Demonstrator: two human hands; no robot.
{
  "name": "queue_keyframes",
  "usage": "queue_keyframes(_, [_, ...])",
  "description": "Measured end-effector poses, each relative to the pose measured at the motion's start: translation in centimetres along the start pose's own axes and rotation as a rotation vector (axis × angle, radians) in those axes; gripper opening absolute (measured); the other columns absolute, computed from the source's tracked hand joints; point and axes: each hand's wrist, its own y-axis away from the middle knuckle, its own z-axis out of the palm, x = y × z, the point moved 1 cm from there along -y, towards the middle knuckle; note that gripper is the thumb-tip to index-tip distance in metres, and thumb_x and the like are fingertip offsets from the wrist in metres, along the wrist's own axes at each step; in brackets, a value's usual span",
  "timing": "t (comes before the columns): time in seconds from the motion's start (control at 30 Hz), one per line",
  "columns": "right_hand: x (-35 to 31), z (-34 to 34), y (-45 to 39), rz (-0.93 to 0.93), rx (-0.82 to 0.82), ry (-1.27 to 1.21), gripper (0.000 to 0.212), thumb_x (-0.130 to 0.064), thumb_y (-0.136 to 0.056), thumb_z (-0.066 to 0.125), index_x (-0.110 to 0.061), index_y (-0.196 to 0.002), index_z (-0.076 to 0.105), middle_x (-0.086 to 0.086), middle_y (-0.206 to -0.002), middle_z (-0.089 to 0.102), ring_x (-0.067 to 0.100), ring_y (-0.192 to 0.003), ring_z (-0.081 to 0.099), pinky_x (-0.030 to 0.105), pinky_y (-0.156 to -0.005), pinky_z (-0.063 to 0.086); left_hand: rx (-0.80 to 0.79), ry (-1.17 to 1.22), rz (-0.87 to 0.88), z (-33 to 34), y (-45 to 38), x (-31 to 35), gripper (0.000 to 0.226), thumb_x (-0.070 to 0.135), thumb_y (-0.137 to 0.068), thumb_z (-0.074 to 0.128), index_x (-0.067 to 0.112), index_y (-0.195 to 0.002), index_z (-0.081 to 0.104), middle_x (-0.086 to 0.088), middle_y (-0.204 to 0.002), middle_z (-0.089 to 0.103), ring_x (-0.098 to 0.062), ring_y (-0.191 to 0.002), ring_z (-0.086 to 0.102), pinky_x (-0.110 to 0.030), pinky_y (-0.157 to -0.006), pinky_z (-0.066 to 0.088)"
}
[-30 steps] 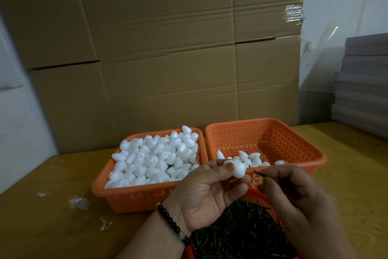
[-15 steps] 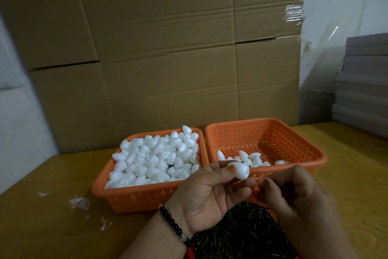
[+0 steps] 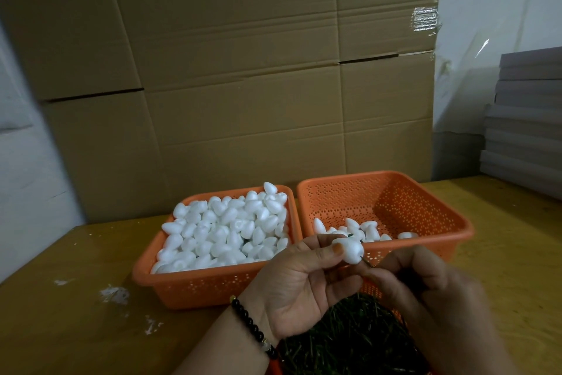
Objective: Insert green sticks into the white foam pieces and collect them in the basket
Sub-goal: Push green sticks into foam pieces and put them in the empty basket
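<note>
My left hand (image 3: 299, 285) pinches a white foam piece (image 3: 349, 250) between thumb and fingers, just in front of the right orange basket (image 3: 450, 222). My right hand (image 3: 425, 286) holds a thin green stick (image 3: 366, 262) whose tip touches the foam piece's lower right side. The left orange basket (image 3: 194, 286) is heaped with plain white foam pieces (image 3: 225, 231). Several finished foam pieces (image 3: 362, 230) lie in the right basket. A third basket of green sticks (image 3: 349, 341) sits under my hands at the bottom edge.
The baskets stand on a yellowish wooden table (image 3: 76, 329) with white foam crumbs (image 3: 114, 294) at the left. A wall of cardboard boxes (image 3: 243, 85) rises behind. Stacked grey boards (image 3: 526, 119) rest at the right.
My right hand has brought the green stick up to the foam piece, and its tip now meets the foam. My left hand has turned the foam piece slightly.
</note>
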Motion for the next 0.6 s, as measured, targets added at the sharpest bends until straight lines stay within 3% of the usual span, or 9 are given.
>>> queue_keyframes(0.07, [0.1,0.0,0.1,-0.004,-0.006,-0.023,0.023,-0.048,-0.076,0.065,-0.025,-0.077,0.068,-0.018,-0.068,0.064,-0.001,-0.059,0.062,0.013,-0.052,0.047,-0.003,0.002,0.005,0.0,0.0,0.1,0.038,0.002,-0.069,0.074,-0.004,-0.104,0.064,-0.020,-0.092,0.068,-0.025,-0.075,0.070,-0.030,-0.060,0.060])
queue_keyframes(0.13, [0.4,0.2,0.3,-0.018,0.019,-0.025,0.010,-0.032,-0.076,0.071,-0.024,-0.081,0.070,-0.016,-0.076,0.068,0.000,-0.065,0.066,0.020,-0.056,0.052,-0.008,0.006,0.017,0.0,0.1,0.1,0.026,0.001,-0.067,0.075,0.000,-0.094,0.070,-0.021,-0.090,0.068,-0.026,-0.074,0.070,-0.031,-0.059,0.060])
queue_keyframes(0.2, [0.6,0.2,0.5,-0.024,0.035,-0.033,0.014,-0.018,-0.073,0.072,-0.024,-0.086,0.071,-0.016,-0.083,0.070,0.000,-0.072,0.068,0.023,-0.062,0.054,-0.011,-0.003,0.029,0.1,0.1,0.2,0.020,0.001,-0.067,0.075,0.002,-0.088,0.073,-0.021,-0.090,0.068,-0.027,-0.075,0.070,-0.031,-0.060,0.060])
queue_keyframes(0.37, [0.8,0.1,0.5,-0.027,0.054,0.007,0.020,-0.015,-0.073,0.071,-0.023,-0.091,0.072,-0.018,-0.090,0.070,-0.003,-0.077,0.068,0.016,-0.067,0.054,-0.009,-0.049,0.038,0.3,0.2,0.3,0.018,0.001,-0.068,0.075,0.004,-0.085,0.074,-0.021,-0.090,0.069,-0.027,-0.077,0.071,-0.031,-0.060,0.059])
queue_keyframes(0.5, [1.0,0.3,0.6,-0.035,0.097,0.051,0.015,-0.015,-0.069,0.072,-0.021,-0.083,0.072,-0.018,-0.086,0.069,-0.008,-0.075,0.065,0.005,-0.068,0.048,-0.017,-0.046,0.049,0.5,0.3,0.4,0.018,0.001,-0.067,0.075,0.003,-0.085,0.073,-0.022,-0.089,0.068,-0.027,-0.076,0.071,-0.030,-0.059,0.059])
queue_keyframes(0.6, [1.0,0.4,0.6,-0.061,0.134,0.091,0.018,-0.014,-0.067,0.073,-0.026,-0.078,0.067,-0.018,-0.082,0.067,-0.007,-0.072,0.065,0.007,-0.064,0.049,-0.008,-0.026,0.062,0.5,0.3,0.5,0.023,0.001,-0.066,0.075,0.000,-0.088,0.070,-0.023,-0.087,0.068,-0.028,-0.075,0.071,-0.030,-0.059,0.059])
